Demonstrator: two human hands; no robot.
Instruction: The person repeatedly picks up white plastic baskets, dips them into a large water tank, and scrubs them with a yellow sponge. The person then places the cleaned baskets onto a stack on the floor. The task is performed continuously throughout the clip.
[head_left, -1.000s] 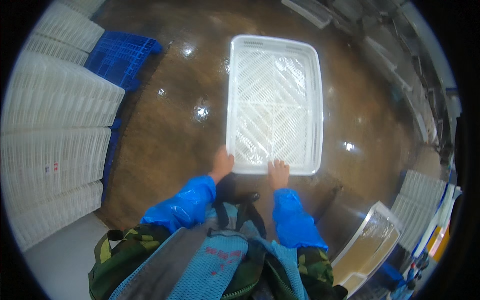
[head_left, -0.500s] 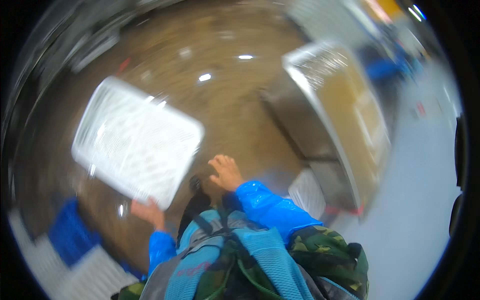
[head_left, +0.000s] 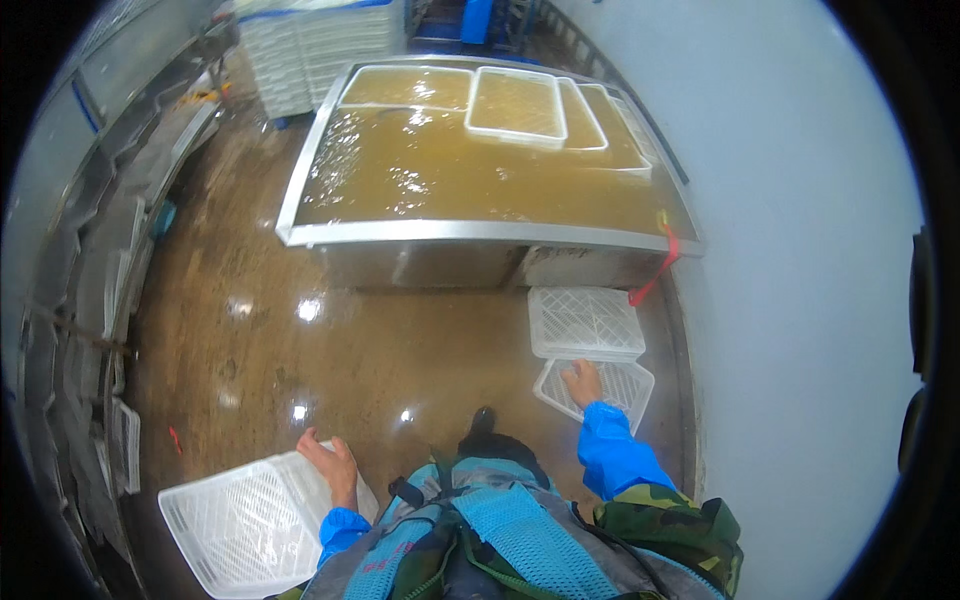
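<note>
My left hand (head_left: 332, 468) curls over the upper right edge of a white slatted plastic tray (head_left: 240, 525) at the lower left. Its fingers bend round the rim; their tips are partly hidden. The tray tilts beside my leg, and a white side wall shows below my hand. On the right, my right hand (head_left: 582, 383) is over another white slatted tray (head_left: 625, 385) low by the wall. The fingers there are slightly bent and apart, with nothing visible in them; contact with the tray is unclear. Just beyond lies a stack of similar trays (head_left: 585, 322).
Ahead stands a metal tank (head_left: 400, 232) of brownish water with a white-rimmed tray (head_left: 515, 105) and others in it. A red strap (head_left: 668, 265) hangs at its right corner. Stacked white trays (head_left: 315, 60) stand behind. A pale wall (head_left: 800, 250) runs along the right; the floor (head_left: 230, 340) is wet.
My view has turned right, bringing the tank ahead. The tray at my left hand now sits lower and closer to my body. My right hand has moved out over the floor trays.
</note>
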